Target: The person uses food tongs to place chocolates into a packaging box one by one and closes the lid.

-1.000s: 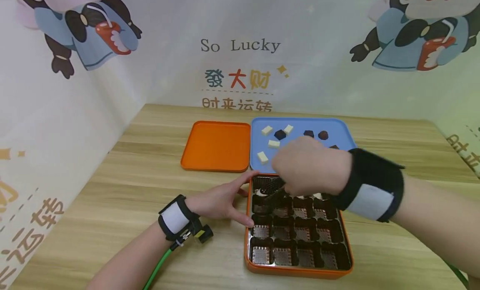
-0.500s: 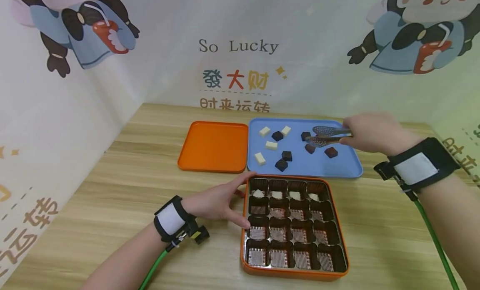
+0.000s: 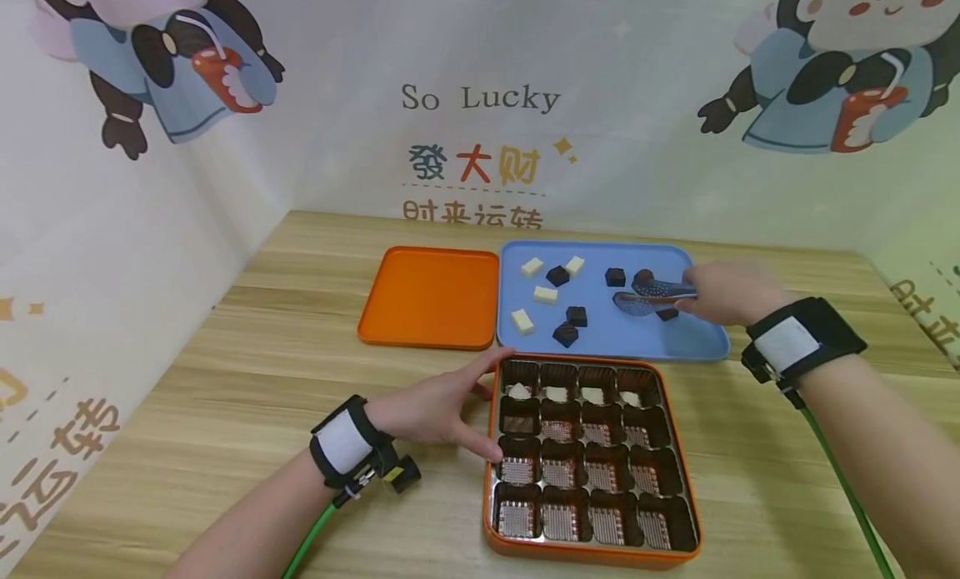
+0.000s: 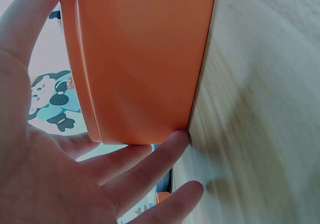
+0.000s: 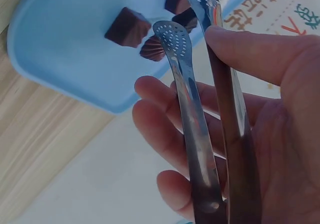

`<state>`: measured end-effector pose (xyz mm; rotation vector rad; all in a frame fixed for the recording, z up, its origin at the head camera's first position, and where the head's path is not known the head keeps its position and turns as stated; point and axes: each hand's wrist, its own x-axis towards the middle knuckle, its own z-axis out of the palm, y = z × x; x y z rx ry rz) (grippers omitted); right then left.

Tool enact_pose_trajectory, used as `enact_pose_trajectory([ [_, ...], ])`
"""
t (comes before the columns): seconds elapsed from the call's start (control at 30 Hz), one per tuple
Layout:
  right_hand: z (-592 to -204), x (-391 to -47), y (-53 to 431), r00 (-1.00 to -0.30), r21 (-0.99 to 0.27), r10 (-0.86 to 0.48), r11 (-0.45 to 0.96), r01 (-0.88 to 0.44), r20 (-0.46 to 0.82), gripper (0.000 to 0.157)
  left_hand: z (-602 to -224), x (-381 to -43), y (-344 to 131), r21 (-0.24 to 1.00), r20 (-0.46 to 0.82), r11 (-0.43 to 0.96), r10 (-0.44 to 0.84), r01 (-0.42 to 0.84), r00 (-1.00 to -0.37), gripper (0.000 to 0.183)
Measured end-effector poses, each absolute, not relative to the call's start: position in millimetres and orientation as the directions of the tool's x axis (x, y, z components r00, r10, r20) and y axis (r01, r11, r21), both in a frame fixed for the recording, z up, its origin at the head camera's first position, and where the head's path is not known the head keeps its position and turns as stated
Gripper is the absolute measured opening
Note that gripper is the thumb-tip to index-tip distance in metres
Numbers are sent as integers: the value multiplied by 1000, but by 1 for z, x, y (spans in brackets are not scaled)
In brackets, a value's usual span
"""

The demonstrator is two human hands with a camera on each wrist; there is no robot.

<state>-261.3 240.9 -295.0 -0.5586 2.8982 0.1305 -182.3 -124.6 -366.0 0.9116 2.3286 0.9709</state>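
My right hand (image 3: 731, 291) grips metal tongs (image 5: 191, 104) with perforated tips, over the right part of the blue tray (image 3: 622, 337). The tips stand apart, right beside dark chocolates; one chocolate (image 5: 152, 48) is ridged. Across the tray lie white chocolate pieces (image 3: 522, 321) and more dark ones (image 3: 566, 335). In front stands an orange box (image 3: 592, 554) with a brown compartment insert. White pieces sit in its back row, and a dark piece (image 3: 519, 425) lies in the second row's left compartment. My left hand (image 3: 427, 408) touches the box's left side, thumb and fingers spread around the far corner.
An orange tray (image 3: 431, 296) lies left of the blue tray, side by side with it. Behind the wooden table (image 3: 270, 379) hangs a printed backdrop (image 3: 637, 171). A green cable (image 3: 847, 487) runs from each wrist camera.
My right hand has carried the tongs from above the box's back left compartments to the tray's right part, then slightly lower among the dark chocolates. The left hand stays at the box.
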Motion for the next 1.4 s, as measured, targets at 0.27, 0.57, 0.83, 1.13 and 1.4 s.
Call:
enact_pose_trajectory([
  [0.27, -302, -262, 243, -911, 50, -371, 921, -385, -177, 25, -366, -181, -124, 756, -158, 528, 721, 387, -675, 109],
  [0.57, -302, -260, 242, -909, 37, -394, 915, -402, -137, 15, -366, -181, -123, 749, -145, 528, 721, 401, -677, 109],
  [0.83, -297, -244, 249, -897, 4, -440, 898, -440, -49, 18, -366, -180, -123, 760, -165, 530, 717, 375, -678, 110],
  [1.13, -282, -236, 240, -880, 98, -474, 876, -473, -18, 16, -366, -182, -127, 750, -151, 535, 711, 389, -687, 110],
  [1.4, -293, -232, 248, -875, 69, -479, 873, -483, -65, 14, -368, -183, -124, 749, -151, 532, 718, 395, -680, 110],
])
